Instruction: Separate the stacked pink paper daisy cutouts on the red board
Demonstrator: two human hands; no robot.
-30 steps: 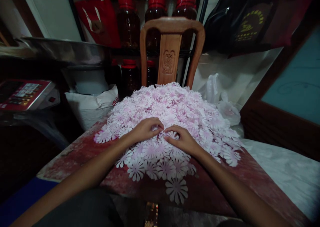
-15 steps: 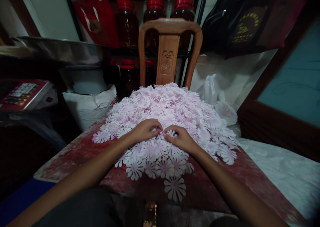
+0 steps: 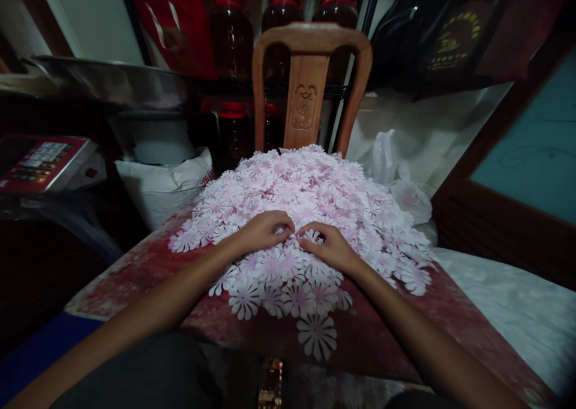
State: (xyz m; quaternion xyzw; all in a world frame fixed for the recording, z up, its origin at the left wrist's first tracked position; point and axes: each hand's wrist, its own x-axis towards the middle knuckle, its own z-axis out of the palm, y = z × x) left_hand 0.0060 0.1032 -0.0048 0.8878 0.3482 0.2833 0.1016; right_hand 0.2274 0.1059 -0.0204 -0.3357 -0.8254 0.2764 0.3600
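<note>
presently, at the near edge, a dark-clothed leg [image 3: 139, 373] lies below the worn red table [image 3: 378, 343]. a small lit object [image 3: 270, 385] shows beside it, too dim to identify. close to the table's near edge lies one petalled piece [image 3: 317, 336], flat, its upper petals meeting the lowest pieces of the heap. beyond it, the heap of white-and-pink flower pieces [image 3: 310, 184] covers the middle and far part of the table.

both bare hands are over the near slope of the heap, fingertips facing and nearly meeting. the left hand [image 3: 261, 230] has its fingers curled, with index finger and thumb drawn close together. the right hand [image 3: 333, 250] has its index finger and thumb bent toward each other, leaving a rounded gap through which petals are seen. a pale pink bit [image 3: 294, 236] shows between the two sets of fingertips; whether either hand has firm hold of it cannot be told.

past the table's left side stands a white sack [image 3: 157, 184]; on the right, tied plastic bags [image 3: 409, 199] sit near the heap. behind the heap rises a carved wooden chair back [image 3: 306, 97]. farthest off, red-lidded jars [image 3: 231, 37] and a red bag [image 3: 180, 37] occupy a shelf.
</note>
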